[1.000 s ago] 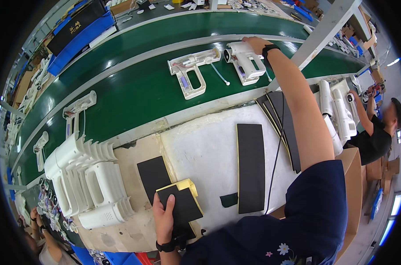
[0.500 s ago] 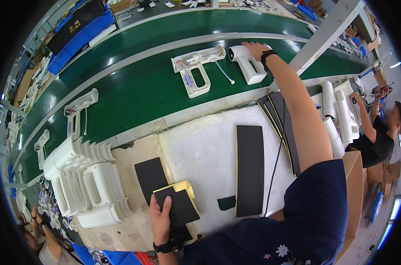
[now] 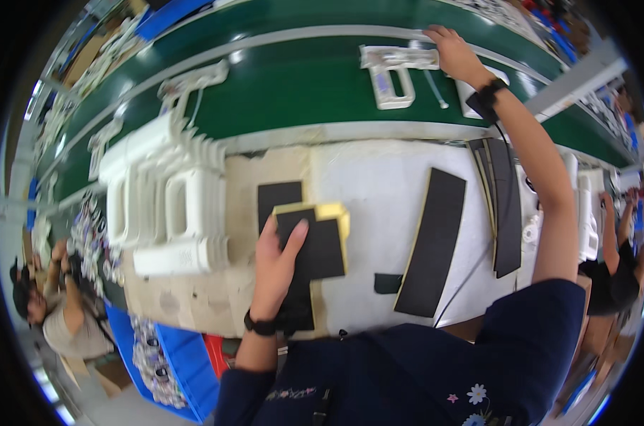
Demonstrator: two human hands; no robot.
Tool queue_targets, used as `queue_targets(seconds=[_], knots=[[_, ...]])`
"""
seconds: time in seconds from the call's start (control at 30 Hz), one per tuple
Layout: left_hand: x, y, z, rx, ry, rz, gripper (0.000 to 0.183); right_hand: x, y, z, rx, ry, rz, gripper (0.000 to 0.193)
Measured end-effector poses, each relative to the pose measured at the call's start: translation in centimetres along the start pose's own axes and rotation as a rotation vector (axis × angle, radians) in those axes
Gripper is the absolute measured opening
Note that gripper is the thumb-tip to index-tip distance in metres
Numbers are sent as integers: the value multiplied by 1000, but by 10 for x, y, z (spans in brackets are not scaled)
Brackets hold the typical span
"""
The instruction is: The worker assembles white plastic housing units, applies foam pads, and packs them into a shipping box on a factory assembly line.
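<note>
My left hand [image 3: 273, 268] holds yellow-backed black foam pieces [image 3: 323, 250] over the bench [image 3: 375, 184], thumb on top, apparently to secure them. My right hand [image 3: 461, 59] is beside the open white housing [image 3: 394, 60] on the green conveyor [image 3: 293, 89]; its grip I cannot tell.

The left hand [image 3: 276, 266] was closed in a pinch, its thumb [image 3: 294, 240] lying on top and slanting to the right, the other fingers [image 3: 268, 243] mostly hidden underneath. Just behind them, the left wrist [image 3: 266, 311] ran nearly straight into the left forearm [image 3: 254, 351], which pointed back toward the body. Well to the right of those fingers and farther out, the right hand [image 3: 460, 60] reached with its back showing, its fingers extended leftward and slightly bent. Behind these, the right forearm [image 3: 535, 153] slanted back to a gently bent right elbow [image 3: 559, 202].
</note>
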State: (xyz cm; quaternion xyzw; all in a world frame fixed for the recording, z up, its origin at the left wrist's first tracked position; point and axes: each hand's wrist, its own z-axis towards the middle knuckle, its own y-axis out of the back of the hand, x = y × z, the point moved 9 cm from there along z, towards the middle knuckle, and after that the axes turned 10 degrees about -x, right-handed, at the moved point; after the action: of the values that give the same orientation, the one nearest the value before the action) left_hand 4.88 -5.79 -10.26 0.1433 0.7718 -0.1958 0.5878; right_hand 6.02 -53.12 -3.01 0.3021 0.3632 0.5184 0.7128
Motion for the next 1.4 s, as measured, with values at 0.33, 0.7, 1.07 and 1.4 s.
queue_targets(seconds=[0.33,0.7,1.07,1.4], knots=[[-33,-34,18,-30,-95,81,24,287,133,-54,12,262,893,21],[-27,-55,34,80,-191,184,22,186,35,-30,214,67,925,21],[10,-61,36,88,40,50,26,-33,-82,-11,102,-180,262,22],[6,-56,34,104,82,4,25,3,-43,-40,242,-535,129,38]])
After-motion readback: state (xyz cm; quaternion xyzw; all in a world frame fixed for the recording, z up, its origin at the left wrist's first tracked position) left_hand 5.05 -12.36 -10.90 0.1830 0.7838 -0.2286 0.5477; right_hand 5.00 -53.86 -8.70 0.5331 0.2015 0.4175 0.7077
